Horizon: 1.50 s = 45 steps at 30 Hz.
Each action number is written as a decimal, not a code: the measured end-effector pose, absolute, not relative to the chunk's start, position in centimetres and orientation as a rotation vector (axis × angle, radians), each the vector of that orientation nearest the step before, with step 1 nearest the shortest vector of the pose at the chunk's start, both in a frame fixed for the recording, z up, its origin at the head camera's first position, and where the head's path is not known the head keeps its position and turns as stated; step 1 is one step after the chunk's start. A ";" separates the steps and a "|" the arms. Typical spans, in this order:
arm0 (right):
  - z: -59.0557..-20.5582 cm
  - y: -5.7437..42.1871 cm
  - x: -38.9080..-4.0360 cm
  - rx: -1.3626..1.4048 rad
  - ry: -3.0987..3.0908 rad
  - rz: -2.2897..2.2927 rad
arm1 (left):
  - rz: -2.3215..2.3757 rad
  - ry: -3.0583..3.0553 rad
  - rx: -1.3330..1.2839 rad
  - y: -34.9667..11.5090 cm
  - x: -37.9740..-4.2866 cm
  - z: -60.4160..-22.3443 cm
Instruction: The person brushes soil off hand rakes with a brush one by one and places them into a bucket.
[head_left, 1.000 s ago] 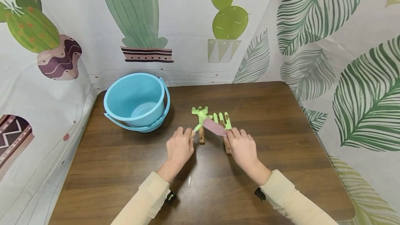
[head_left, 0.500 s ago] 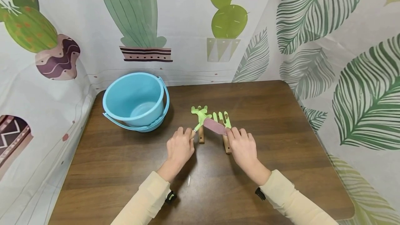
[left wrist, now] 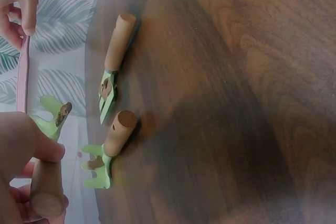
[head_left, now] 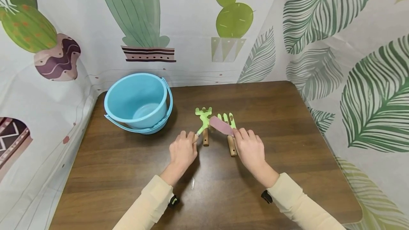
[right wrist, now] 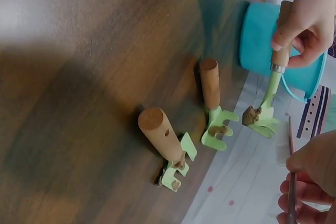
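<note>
Brown table (plant-print backdrop behind) lies beneath a held green tool.

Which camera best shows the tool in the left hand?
The right wrist view: the held tool shows handle, prongs and brown lump. In the left wrist view, the left hand covers its middle; in the head view, its prongs overlap another tool.

The brown table bears an upright blue bucket, a green-pronged fork and a second fork.
</note>
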State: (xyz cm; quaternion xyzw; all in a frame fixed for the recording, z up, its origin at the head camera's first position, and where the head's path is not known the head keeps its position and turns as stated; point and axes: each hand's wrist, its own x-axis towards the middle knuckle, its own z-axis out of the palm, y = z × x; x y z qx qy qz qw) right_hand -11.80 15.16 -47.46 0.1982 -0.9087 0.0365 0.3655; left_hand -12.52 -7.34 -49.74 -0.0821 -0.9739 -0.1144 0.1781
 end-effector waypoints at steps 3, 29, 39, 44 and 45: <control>-47.7 15.1 -11.5 0.541 -2.376 0.103 | -0.332 -2.764 -0.230 -7.4 -12.7 -49.6; -48.4 14.7 -11.5 0.633 -2.400 0.067 | -0.071 -2.685 -0.460 -8.7 -14.3 -46.6; -48.1 14.6 -11.7 0.618 -2.403 0.062 | -0.028 -2.594 -0.506 -8.7 -14.5 -46.0; -47.9 14.7 -11.7 0.614 -2.415 0.062 | -0.038 -2.552 -0.508 -8.7 -14.6 -46.0; -47.9 14.7 -11.7 0.613 -2.418 0.065 | -0.041 -2.546 -0.508 -8.7 -14.6 -46.0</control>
